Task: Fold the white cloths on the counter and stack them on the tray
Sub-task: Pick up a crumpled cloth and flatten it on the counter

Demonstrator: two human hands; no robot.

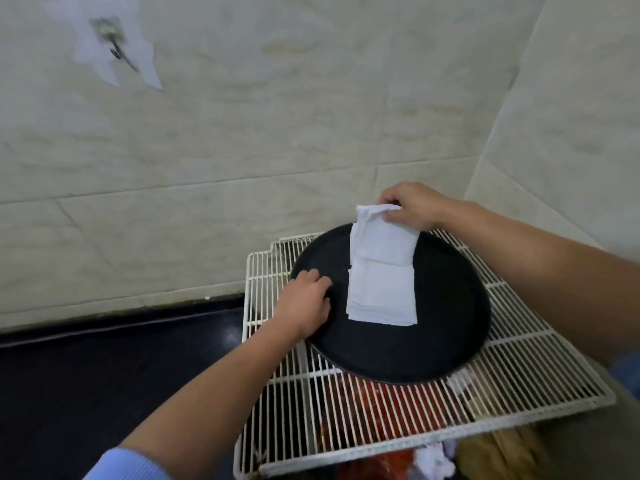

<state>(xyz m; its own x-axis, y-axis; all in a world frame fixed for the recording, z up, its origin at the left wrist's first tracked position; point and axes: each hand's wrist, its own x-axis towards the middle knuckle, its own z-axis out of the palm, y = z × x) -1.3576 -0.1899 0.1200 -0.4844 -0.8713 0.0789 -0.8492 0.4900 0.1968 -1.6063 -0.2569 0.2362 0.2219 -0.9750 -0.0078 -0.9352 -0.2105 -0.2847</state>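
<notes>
Judging from how things lie, the task is well advanced but not finished. A low stack of folded white cloths (381, 296) rests near the middle of the round black tray (450, 306), with its edges quite well aligned; how many pieces are in it I cannot count.

One more folded white cloth (381, 240) is just arriving at that stack. The right hand (412, 206) pinches its upper end between thumb and fingers, so the cloth hangs down below the hand like a short strip. Its lower edge reaches the far end of the stack; whether it touches there or hangs just above, I cannot tell. What is left for this piece, I think, is to lay it flat on top and release it.

The left hand (304, 306) is at the left rim of the tray, with fingers curled over the edge and holding it. Probably this keeps the tray steady on the white wire rack (519, 358) under it.

Below the rack, at the bottom of the view, some crumpled white fabric (433, 459) shows; I cannot say if it is another cloth waiting to be folded. Only a dark strip of the black counter (104, 358) is visible on the left, so how many cloths remain is not known.
</notes>
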